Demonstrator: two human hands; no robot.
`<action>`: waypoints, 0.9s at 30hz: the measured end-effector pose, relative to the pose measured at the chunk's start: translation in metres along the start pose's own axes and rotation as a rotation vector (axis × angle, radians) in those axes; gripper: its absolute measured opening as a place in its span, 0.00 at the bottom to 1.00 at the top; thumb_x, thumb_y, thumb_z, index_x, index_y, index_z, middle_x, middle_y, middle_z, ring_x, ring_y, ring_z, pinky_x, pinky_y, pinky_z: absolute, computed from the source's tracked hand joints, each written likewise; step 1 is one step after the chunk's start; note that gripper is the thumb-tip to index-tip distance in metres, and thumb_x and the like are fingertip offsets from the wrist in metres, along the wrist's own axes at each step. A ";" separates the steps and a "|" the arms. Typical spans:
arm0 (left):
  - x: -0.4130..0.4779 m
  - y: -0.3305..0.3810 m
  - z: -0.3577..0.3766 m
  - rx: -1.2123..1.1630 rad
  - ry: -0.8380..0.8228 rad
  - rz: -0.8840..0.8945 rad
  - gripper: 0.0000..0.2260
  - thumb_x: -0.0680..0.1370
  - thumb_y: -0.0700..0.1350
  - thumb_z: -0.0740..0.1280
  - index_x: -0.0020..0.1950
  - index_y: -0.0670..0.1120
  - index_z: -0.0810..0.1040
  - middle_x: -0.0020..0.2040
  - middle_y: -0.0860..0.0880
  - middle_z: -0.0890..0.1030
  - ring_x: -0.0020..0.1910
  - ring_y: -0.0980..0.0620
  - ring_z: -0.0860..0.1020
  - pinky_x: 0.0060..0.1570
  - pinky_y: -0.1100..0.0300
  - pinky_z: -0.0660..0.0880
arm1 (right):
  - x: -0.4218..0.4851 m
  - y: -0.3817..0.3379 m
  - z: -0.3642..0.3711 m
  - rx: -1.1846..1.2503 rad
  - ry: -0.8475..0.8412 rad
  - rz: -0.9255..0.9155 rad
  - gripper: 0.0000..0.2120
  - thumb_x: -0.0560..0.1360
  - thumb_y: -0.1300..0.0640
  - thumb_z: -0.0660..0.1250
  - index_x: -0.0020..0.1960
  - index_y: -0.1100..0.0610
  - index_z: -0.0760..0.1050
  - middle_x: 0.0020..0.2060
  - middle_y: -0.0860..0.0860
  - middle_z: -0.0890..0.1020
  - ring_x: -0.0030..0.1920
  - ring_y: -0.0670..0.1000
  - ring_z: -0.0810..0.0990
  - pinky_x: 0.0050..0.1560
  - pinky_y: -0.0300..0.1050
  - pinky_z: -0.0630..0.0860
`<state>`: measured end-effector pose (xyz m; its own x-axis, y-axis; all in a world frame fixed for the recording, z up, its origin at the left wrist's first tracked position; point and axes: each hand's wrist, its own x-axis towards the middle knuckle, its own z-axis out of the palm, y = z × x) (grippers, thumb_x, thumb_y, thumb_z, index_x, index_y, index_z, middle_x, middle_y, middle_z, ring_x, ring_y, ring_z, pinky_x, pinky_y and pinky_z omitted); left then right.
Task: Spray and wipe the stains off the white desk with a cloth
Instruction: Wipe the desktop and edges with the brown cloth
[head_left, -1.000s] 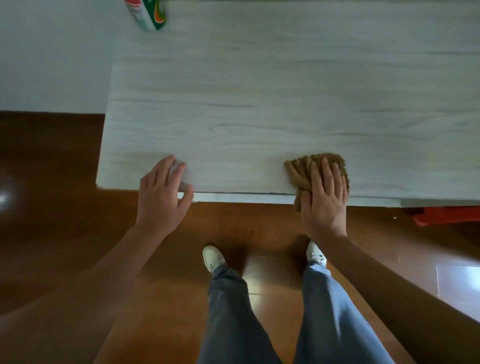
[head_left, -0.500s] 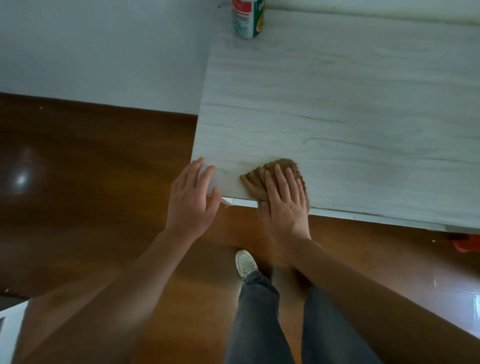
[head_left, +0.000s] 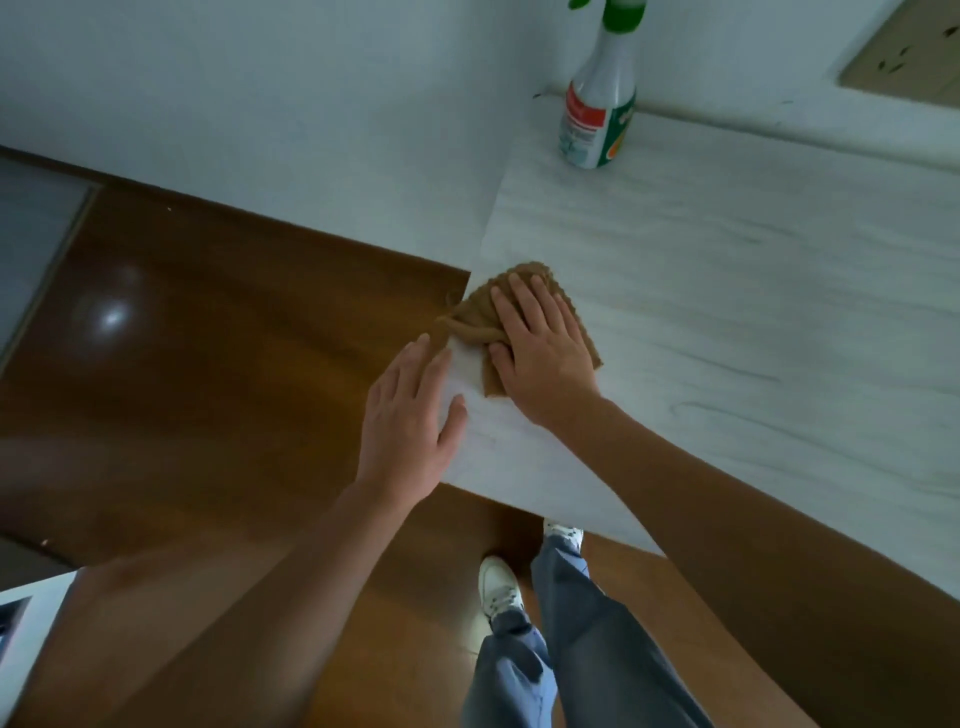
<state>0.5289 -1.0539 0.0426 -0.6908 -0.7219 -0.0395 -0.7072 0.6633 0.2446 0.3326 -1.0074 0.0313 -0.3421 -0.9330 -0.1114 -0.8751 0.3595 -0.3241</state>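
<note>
quick rundown of what the person's wearing, pretty plain stuff. left grip (head_left: 410, 421) and right grip (head_left: 540, 358) are bare, and both forearms (head_left: 675, 467) are bare too, right out to the edge of the shot. lower down there's loose blue-grey trousers (head_left: 597, 629), denim-looking, wide in the leg, with soft folds bunching at the hems. the shoes are white. the left shoe (head_left: 497, 584) has white laces (head_left: 501, 597) and a rounded toe. only the toe of the right shoe (head_left: 563, 531) shows past the hem, with small dark specks on it too tiny to make out.
</note>
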 end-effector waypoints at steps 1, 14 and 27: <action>0.008 0.006 0.002 0.003 0.000 -0.002 0.24 0.85 0.57 0.56 0.78 0.48 0.66 0.80 0.44 0.66 0.79 0.45 0.65 0.76 0.50 0.65 | 0.018 0.008 -0.004 -0.006 0.006 0.005 0.29 0.83 0.44 0.51 0.81 0.52 0.55 0.81 0.53 0.55 0.81 0.55 0.49 0.80 0.50 0.41; 0.046 0.052 0.039 0.063 -0.003 0.071 0.25 0.84 0.59 0.57 0.78 0.49 0.68 0.82 0.44 0.63 0.83 0.43 0.56 0.80 0.41 0.58 | 0.180 0.038 -0.033 -0.052 0.013 -0.029 0.27 0.83 0.46 0.51 0.79 0.56 0.58 0.80 0.56 0.55 0.81 0.58 0.50 0.80 0.57 0.47; 0.093 0.083 0.023 0.062 0.015 0.130 0.25 0.84 0.57 0.58 0.77 0.45 0.69 0.79 0.41 0.66 0.81 0.41 0.63 0.78 0.39 0.63 | 0.043 0.135 -0.052 0.022 0.011 -0.124 0.28 0.82 0.49 0.58 0.80 0.53 0.59 0.80 0.52 0.58 0.81 0.54 0.52 0.81 0.52 0.48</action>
<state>0.4027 -1.0620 0.0371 -0.7755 -0.6313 0.0030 -0.6198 0.7623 0.1862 0.1819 -0.9986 0.0314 -0.2353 -0.9702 -0.0583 -0.9032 0.2404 -0.3556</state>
